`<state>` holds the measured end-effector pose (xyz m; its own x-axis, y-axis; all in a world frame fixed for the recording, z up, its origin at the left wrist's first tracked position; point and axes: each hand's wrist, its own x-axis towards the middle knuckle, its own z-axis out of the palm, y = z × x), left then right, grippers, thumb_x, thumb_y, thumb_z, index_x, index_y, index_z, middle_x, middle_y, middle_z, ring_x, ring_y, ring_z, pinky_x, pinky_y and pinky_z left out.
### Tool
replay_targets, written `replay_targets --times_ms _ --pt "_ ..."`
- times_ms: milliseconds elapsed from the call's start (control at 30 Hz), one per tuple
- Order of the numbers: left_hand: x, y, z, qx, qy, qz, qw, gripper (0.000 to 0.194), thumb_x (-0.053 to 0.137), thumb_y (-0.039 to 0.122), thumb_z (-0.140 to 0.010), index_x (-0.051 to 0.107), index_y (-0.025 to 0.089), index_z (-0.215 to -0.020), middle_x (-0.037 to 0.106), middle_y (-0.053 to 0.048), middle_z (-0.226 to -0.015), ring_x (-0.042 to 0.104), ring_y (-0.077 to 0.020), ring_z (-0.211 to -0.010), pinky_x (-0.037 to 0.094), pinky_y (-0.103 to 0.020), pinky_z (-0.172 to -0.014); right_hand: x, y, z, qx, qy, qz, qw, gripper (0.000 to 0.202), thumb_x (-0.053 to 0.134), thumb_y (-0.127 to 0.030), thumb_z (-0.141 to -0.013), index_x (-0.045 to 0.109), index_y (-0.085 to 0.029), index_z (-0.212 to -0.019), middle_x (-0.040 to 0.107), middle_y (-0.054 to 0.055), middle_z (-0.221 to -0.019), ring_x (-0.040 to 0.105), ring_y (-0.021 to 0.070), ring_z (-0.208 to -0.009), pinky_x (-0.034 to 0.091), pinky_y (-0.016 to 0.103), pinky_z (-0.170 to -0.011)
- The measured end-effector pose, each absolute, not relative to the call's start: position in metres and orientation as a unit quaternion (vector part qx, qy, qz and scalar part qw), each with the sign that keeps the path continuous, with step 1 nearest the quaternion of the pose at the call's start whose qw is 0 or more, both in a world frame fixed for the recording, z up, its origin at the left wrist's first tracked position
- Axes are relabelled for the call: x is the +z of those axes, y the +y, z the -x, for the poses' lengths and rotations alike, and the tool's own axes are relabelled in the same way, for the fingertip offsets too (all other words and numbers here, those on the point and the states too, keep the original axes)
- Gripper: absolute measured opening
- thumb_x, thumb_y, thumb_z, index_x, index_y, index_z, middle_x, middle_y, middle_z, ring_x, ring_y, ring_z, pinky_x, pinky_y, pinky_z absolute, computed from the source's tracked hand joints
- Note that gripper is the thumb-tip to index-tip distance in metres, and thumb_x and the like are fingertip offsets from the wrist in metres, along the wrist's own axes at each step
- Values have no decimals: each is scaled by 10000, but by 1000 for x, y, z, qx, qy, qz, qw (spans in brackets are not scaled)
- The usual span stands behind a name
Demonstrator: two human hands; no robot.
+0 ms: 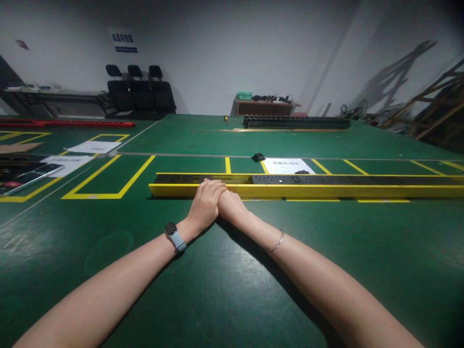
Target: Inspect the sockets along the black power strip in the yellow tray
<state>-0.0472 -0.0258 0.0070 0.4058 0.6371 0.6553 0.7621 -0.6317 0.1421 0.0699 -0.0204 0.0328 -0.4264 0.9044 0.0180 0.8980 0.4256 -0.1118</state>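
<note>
A long yellow power strip housing (261, 192) lies across the green table, with black socket modules (275, 180) set in its channel. Near its left end, my left hand (206, 203) and my right hand (231, 205) meet over the front wall. The left fingers are bent and lie over the right hand's fingers. My right hand is closed, its fingertips hidden. Anything held between them is out of sight. Left of the hands sit more black sockets (181, 179); just right of them, a gap in the row shows the yellow inside.
Behind the housing are a black block (258, 157) and a printed sheet (288, 166). Black rails (295, 122) and a screwdriver (226, 120) lie farther back. Yellow tape (92, 196) marks the table at left, near papers (94, 146) and dark parts (25, 176).
</note>
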Motion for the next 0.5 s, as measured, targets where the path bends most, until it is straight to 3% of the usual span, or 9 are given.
replay_targets --times_ms 200,400,500 --pt "6 -25 49 -369 -402 834 81 399 400 87 -853 617 160 -1180 642 -104 -1212 518 -238 -1228 366 -477 -1103 28 -19 -71 16 -845 531 58 424 263 -132 -971 573 -89 -1257 677 183 -1127 672 256 -993 523 389 -896" --pt "6 -23 47 -360 -397 839 97 405 414 51 -811 628 140 -1144 660 -107 -1166 551 -234 -1150 394 -445 -1062 26 -18 -73 41 -849 522 70 484 274 -192 -995 378 -147 -1465 623 170 -1267 634 217 -1101 483 346 -975" --pt "6 -23 48 -355 -418 831 89 425 403 44 -808 623 142 -1158 659 -105 -1170 560 -240 -1127 390 -456 -1054 27 -14 -71 86 -844 524 79 478 325 -209 -986 398 -160 -1456 617 163 -1282 598 229 -1173 456 362 -1017"
